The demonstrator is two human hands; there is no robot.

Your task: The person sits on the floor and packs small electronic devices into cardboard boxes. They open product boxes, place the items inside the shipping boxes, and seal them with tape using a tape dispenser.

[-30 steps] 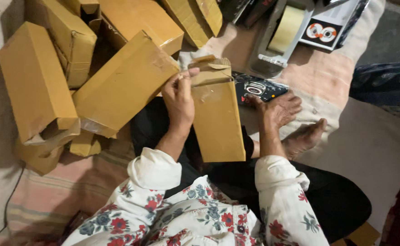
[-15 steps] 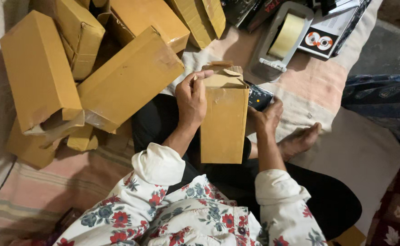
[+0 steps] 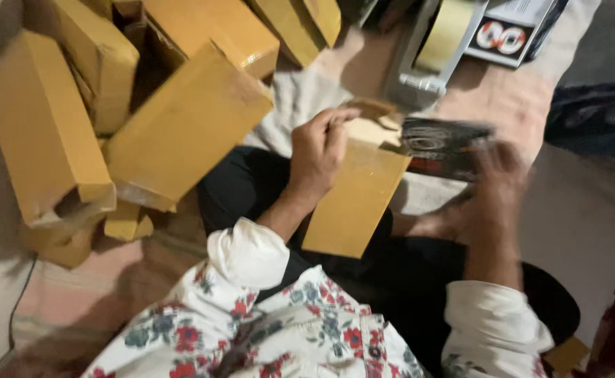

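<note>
My left hand (image 3: 321, 150) holds a flat brown cardboard box (image 3: 353, 203) by its open top end, tilted over my lap. My right hand (image 3: 493, 185) is blurred with motion and grips a dark printed packet (image 3: 440, 143) at the mouth of the box, partly entering the open flaps. Both sleeves are white with a red and blue flower print.
A heap of several brown cardboard boxes (image 3: 181, 126) lies at the left and top. A grey tape dispenser with a roll of tan tape (image 3: 437, 49) stands at the top, beside more dark printed packets (image 3: 507, 35). A striped cloth covers the floor (image 3: 510, 105).
My right hand has risen from under the box and now holds the dark packet at the box's open end. The box has tilted to the right in my left hand.
</note>
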